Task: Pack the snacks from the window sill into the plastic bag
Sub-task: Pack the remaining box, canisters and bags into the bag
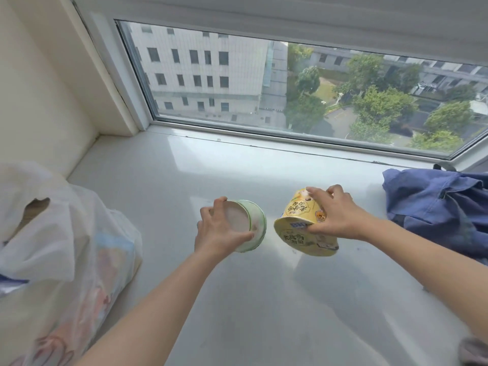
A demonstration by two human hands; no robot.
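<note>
Green cup [258, 222], tilted, I'm gripping in my left hand [219, 233]; right hand [336, 215] is clutching the yellow cup [299, 216] (tipped sideways) over the sill [237, 299].

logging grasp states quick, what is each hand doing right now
left hand: grips the green round paper cup, tipped on its side
right hand: grips the yellow printed paper cup, tilted

Arms outstretched, left hand [219, 231] and right hand [336, 216] gripping.

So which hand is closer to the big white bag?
Left. The left hand, holding the green cup, is right of the plastic bag. The right hand, holding the yellow cup, is farther right.
</note>
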